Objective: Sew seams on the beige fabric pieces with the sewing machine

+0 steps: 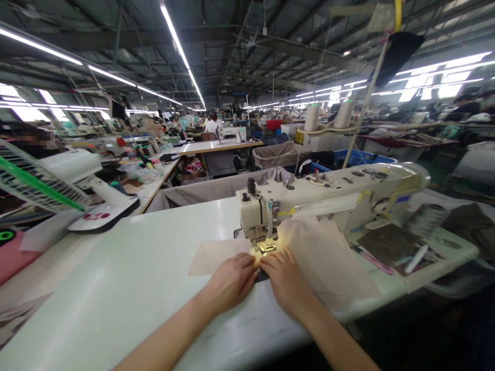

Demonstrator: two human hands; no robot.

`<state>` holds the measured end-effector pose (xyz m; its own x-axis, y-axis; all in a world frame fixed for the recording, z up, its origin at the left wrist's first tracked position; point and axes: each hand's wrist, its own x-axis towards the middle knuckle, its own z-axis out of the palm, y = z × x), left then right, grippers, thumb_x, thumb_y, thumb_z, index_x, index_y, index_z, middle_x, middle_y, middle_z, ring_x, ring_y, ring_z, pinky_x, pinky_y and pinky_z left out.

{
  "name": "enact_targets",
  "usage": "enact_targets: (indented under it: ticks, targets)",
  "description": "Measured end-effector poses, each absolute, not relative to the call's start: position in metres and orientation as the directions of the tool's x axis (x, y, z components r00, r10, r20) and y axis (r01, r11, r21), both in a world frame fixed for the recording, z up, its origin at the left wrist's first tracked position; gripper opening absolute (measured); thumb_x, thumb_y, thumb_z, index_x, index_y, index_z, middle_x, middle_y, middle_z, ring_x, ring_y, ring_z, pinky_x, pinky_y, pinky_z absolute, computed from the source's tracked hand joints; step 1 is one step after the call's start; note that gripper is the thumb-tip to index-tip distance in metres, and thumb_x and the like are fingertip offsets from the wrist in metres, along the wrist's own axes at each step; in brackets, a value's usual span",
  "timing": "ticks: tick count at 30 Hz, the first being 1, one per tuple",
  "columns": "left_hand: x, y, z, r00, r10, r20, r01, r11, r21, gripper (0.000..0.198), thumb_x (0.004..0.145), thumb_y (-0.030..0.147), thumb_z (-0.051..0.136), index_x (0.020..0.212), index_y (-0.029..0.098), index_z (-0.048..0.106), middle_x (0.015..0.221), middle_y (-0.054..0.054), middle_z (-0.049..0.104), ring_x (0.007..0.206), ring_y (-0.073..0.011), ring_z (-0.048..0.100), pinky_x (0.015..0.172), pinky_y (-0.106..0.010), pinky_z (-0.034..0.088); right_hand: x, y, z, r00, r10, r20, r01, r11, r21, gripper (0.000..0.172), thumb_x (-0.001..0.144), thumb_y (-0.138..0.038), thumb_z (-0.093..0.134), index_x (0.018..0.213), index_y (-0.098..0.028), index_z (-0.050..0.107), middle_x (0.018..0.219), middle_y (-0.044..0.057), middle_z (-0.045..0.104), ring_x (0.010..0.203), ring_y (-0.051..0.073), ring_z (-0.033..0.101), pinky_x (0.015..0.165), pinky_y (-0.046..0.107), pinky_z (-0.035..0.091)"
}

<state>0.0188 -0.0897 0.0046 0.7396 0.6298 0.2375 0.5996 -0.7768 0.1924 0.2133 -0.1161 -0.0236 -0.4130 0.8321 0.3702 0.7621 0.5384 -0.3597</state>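
A white sewing machine point(257, 214) stands on the pale green table, its lamp lighting the needle area. Beige fabric point(328, 257) lies under the machine arm and spreads to the right; a flat beige piece point(211, 256) shows left of the needle. Just in front of the presser foot, my left hand point(234, 278) is closed, thumb and fingers pinching the fabric's edge. Close beside it, my right hand point(284, 281) also has its fingers pressed together on the fabric. The fingertips nearly meet, and the exact edge between them is hidden.
Right of the machine lie a grey thread cone point(427, 219), a dark cloth piece point(388, 245) and a pink tool point(375, 261). A white fan point(98, 201) stands at the left. Behind the table are a cloth-lined bin point(209, 191) and thread cones point(312, 117) on a stand.
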Motion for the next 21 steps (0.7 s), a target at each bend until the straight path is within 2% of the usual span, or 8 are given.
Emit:
enact_targets:
  ticks: [7,12,17,21]
  targets:
    - [0.014,-0.065,0.009,0.738,0.624,0.256,0.591,-0.781,0.202,0.028,0.101,0.023,0.042,0.102,0.018,0.069,0.104,-0.011,0.069,0.109,-0.0241,0.063,0.098,-0.038,0.055,0.21,-0.103,-0.017,-0.41,0.824,0.392,0.784,0.538,-0.31,0.031,0.1,-0.01,0.051,0.117,-0.028,0.07,0.113,0.003,0.072,0.115,0.023,0.056,0.117,0.053,0.025]
    - [0.011,-0.059,0.008,0.739,0.616,0.272,0.583,-0.787,0.201,0.027,0.1,0.023,0.044,0.109,0.018,0.068,0.109,-0.011,0.07,0.109,-0.0241,0.064,0.097,-0.039,0.055,0.212,-0.11,-0.019,-0.401,0.827,0.394,0.769,0.538,-0.345,0.034,0.099,-0.005,0.048,0.116,-0.025,0.07,0.118,0.004,0.071,0.118,0.023,0.056,0.118,0.052,0.025]
    - [0.007,-0.06,0.0,0.714,0.621,0.325,0.59,-0.782,0.198,0.032,0.098,0.022,0.046,0.124,0.019,0.064,0.122,-0.012,0.068,0.113,-0.0246,0.064,0.099,-0.041,0.055,0.213,-0.123,-0.028,-0.397,0.828,0.395,0.764,0.537,-0.358,0.04,0.099,-0.003,0.043,0.121,-0.025,0.068,0.122,0.005,0.07,0.122,0.023,0.055,0.118,0.054,0.022]
    - [0.004,-0.06,-0.001,0.729,0.605,0.319,0.584,-0.794,0.171,0.033,0.099,0.023,0.045,0.127,0.019,0.063,0.125,-0.011,0.067,0.115,-0.025,0.063,0.1,-0.042,0.054,0.21,-0.128,-0.031,-0.386,0.845,0.369,0.757,0.519,-0.397,0.045,0.098,-0.001,0.042,0.125,-0.026,0.066,0.126,0.004,0.069,0.123,0.023,0.054,0.119,0.056,0.022]
